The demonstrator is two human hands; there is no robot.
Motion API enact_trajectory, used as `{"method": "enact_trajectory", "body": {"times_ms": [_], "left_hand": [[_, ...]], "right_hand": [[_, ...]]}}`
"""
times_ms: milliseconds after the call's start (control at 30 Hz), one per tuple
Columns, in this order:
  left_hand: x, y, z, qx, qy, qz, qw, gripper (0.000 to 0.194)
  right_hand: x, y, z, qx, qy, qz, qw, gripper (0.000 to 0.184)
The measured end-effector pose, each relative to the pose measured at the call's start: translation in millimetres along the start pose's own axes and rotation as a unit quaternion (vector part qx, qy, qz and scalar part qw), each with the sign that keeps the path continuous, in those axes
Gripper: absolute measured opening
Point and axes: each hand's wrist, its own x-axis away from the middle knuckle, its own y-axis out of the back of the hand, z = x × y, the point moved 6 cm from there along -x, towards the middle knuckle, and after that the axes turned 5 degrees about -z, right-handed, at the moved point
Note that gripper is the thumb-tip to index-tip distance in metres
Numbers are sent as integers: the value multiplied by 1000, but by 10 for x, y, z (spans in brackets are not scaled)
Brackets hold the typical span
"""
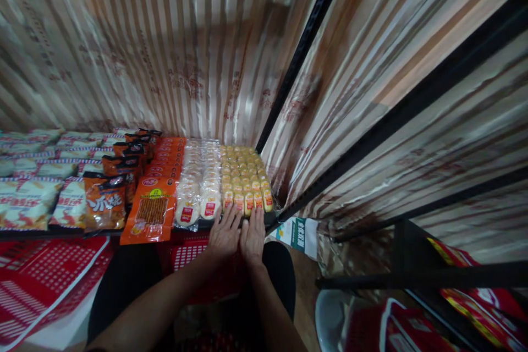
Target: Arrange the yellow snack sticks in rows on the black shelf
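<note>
My left hand [226,232] reaches forward with its fingers stretched out, the tips touching the front row of small yellow wrapped snacks [243,176]. Beside it, my right hand [252,235] also has its fingers extended against the front of that row. Neither hand is wrapped round anything. Several rows of these snacks, with red labels on the front ones, fill the right end of the black shelf [66,232]. Just left of them lie clear-wrapped white round snacks [200,181].
Left along the shelf are orange stick-snack packets [152,206], orange-and-black bags [105,203] and white-and-blue packets [27,203]. Red baskets [49,280] stand below. Black metal posts [305,49] rise at the right, before a striped plastic sheet [198,66]. Red packages [487,297] lie lower right.
</note>
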Motion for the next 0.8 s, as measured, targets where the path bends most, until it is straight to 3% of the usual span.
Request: {"method": "enact_trajectory", "body": {"times_ms": [233, 467, 800], "left_hand": [[-81, -19, -130, -2, -31, -13, 999, 43], [-110, -68, -131, 0, -43, 6, 999, 44], [-185, -113, -196, -17, -65, 20, 998, 44]], "right_hand": [[-3, 55, -54, -18, -5, -11, 1000, 55], [22, 29, -94, -20, 6, 9, 1000, 55], [-1, 68, -106, -27, 6, -10, 1000, 55]]}}
